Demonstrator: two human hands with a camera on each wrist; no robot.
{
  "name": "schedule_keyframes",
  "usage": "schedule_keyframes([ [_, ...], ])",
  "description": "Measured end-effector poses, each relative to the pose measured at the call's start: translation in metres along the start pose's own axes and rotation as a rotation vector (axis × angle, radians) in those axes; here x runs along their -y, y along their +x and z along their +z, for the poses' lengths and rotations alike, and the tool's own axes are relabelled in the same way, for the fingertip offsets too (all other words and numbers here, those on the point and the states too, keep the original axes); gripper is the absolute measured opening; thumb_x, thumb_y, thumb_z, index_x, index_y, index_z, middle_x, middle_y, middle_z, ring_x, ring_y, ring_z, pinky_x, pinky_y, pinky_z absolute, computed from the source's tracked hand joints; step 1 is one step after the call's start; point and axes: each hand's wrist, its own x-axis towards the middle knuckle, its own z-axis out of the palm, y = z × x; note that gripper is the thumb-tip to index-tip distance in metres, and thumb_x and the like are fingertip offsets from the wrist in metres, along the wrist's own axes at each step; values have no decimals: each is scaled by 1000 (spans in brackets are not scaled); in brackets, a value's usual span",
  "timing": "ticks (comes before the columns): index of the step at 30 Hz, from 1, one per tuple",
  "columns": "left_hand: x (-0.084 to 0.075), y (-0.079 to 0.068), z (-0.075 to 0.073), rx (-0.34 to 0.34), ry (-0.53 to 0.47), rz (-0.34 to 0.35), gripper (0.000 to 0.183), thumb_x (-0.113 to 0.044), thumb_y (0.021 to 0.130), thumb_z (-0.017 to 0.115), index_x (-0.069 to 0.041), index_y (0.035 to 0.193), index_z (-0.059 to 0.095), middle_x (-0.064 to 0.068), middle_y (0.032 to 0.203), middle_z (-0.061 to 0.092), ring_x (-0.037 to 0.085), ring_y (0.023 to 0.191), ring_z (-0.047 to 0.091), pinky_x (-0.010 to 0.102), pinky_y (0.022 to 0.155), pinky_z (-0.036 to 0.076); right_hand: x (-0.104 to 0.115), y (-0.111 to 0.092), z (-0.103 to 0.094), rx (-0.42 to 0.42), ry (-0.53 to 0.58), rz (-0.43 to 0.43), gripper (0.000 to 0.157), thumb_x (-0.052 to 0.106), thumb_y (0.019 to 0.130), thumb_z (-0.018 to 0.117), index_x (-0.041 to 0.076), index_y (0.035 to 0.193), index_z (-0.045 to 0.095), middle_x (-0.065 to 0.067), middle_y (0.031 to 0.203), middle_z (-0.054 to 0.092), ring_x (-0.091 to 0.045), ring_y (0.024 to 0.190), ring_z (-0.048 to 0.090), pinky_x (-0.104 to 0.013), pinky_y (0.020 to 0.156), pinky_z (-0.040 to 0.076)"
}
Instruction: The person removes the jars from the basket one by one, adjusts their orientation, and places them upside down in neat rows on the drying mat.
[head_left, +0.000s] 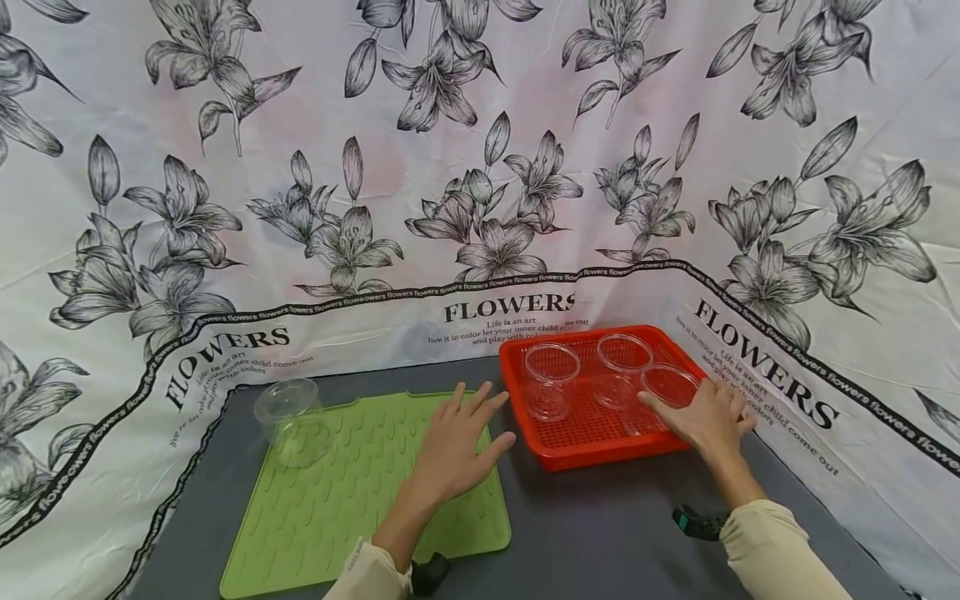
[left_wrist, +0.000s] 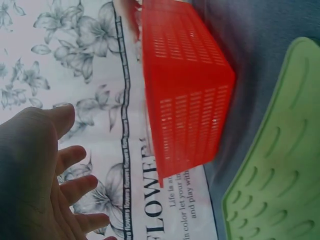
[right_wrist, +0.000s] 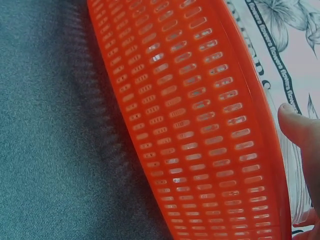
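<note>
A red perforated plastic basket (head_left: pixel 600 457) holds several clear plastic cups. My right hand (head_left: pixel 712 417) reaches over its front right corner and grips the nearest right-hand cup (head_left: pixel 670 383), thumb at the left of the rim and fingers at the right. In the right wrist view the thumb and part of the cup (right_wrist: pixel 300 195) show above the basket wall (right_wrist: pixel 190 125). Another two cups, one left (head_left: pixel 551 362) and one at the back (head_left: pixel 624 354), stand beside it. My left hand (head_left: pixel 457 446) hovers over the green mat, fingers spread and holding nothing.
A green ribbed mat (head_left: pixel 360 500) lies on the dark grey table (head_left: pixel 577 533). At its back left corner stands another clear plastic cup (head_left: pixel 288 417). White flower-printed cloth (head_left: pixel 420 208) hangs behind and along both sides.
</note>
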Motion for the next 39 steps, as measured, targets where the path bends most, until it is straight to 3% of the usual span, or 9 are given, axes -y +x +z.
schedule_keyframes([
  [9, -10, 9, -7, 20, 27, 15, 59, -55, 103, 49, -31, 157, 41, -1, 167, 33, 39, 158, 20, 62, 125, 21, 1, 2, 5, 17, 11, 13, 129, 85, 77, 59, -20, 145, 27, -48, 149, 18, -65, 131, 19, -83, 99, 13],
  [18, -10, 10, -4, 20, 33, 30, 58, -55, 104, 48, -32, 157, 40, -2, 168, 31, 39, 158, 20, 62, 123, 26, 2, 2, 10, -8, 23, 8, 125, 86, 74, 61, -19, 136, 34, -45, 134, 31, -62, 122, 26, -77, 92, 19],
  [39, -14, 16, -6, 35, 93, 27, 58, -56, 104, 46, -35, 158, 38, -6, 169, 29, 36, 158, 21, 60, 124, 27, 10, 0, 1, -84, 86, -6, 127, 82, 73, 68, -13, 149, 29, -41, 141, 40, -60, 121, 32, -71, 87, 21],
])
